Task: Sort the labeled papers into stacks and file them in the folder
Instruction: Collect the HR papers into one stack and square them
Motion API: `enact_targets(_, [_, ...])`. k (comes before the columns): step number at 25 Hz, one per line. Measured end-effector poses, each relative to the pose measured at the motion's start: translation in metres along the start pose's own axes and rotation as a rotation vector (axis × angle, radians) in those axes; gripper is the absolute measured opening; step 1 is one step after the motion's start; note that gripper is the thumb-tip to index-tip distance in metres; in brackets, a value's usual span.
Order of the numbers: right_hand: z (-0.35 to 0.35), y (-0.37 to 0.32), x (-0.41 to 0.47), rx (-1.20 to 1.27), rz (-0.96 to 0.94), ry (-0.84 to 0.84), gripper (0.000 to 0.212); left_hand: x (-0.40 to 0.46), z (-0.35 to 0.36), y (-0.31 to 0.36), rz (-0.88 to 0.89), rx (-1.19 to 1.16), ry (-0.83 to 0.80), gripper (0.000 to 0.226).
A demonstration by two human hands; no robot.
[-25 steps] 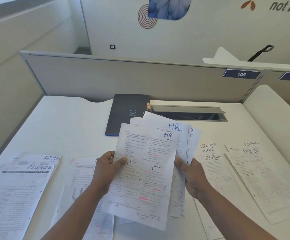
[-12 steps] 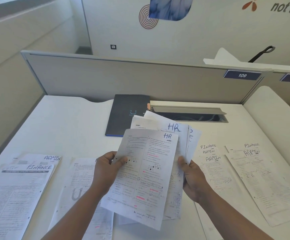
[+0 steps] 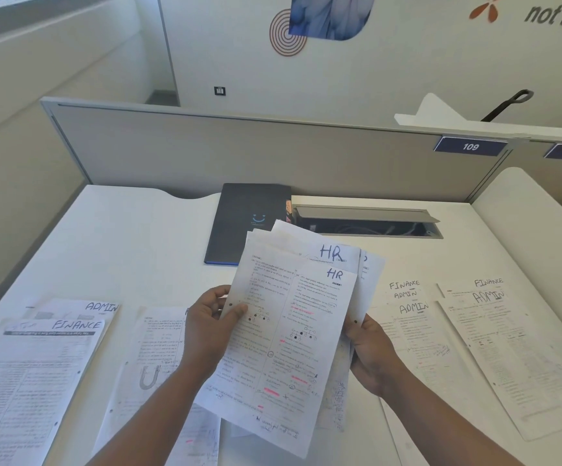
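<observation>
Two hands are seen above a white desk [image 3: 145, 250], both occupied with a fanned bundle of HR papers [image 3: 293, 334]. The bundle's left edge is pinched by the left hand [image 3: 207, 326], thumb on the printed face and fingers behind; the right edge is gripped by the right hand [image 3: 368, 351], its thumb laid on the front of the rear sheets. The sheets are held raised over the desk, tilted toward the camera, with "HR" written in blue at the top right of the two front ones.

A dark folder [image 3: 246, 223] is found closed and flat at the back of the desk, just beyond the top of the bundle and beside an open cable tray [image 3: 367, 222]. At the left a sheet marked FINANCE [image 3: 34, 375] is laid over one marked ADMIN [image 3: 100, 307]. A further printed sheet [image 3: 152, 364] is partly covered by the left forearm. At the right, two piles are seen side by side: the nearer right pile [image 3: 410, 317] and the far right pile [image 3: 508, 344], both headed FINANCE and ADMIN. A grey partition [image 3: 239, 149] with plates numbered 109 and 110 is set behind the desk
</observation>
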State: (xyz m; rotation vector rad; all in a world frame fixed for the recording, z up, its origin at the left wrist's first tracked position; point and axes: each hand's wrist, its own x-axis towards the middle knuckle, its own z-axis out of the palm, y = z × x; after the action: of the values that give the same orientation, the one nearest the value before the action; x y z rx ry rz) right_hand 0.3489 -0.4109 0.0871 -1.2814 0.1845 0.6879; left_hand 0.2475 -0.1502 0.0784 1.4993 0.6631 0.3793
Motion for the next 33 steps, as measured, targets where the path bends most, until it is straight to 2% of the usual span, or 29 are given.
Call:
enact_targets(3, [0.004, 0.001, -0.002, -0.017, -0.001, -0.022, 0.032, -0.001, 0.001, 0.0, 0.004, 0.015, 0.023, 0.017])
enact_targets(9, [0.003, -0.003, -0.004, 0.109, 0.011, -0.024, 0.042, -0.002, -0.004, 0.001, 0.005, 0.031, 0.045, 0.017])
enact_targets(15, [0.002, -0.005, -0.006, 0.139, 0.018, -0.031, 0.032, -0.001, -0.014, 0.002, 0.022, 0.0, 0.046, 0.015])
enact_targets(21, [0.0, -0.005, -0.005, 0.166, 0.025, -0.026, 0.03, 0.004, -0.021, 0.0, 0.026, 0.033, 0.036, 0.018])
enact_targets(25, [0.001, -0.007, -0.006, 0.14, 0.028, -0.026, 0.028, 0.003, -0.024, 0.002, 0.02, -0.091, -0.008, 0.021])
enact_targets(33, [0.006, -0.006, -0.004, 0.136, 0.032, -0.019, 0.03, 0.003, -0.022, 0.001, 0.064, -0.055, 0.054, 0.021])
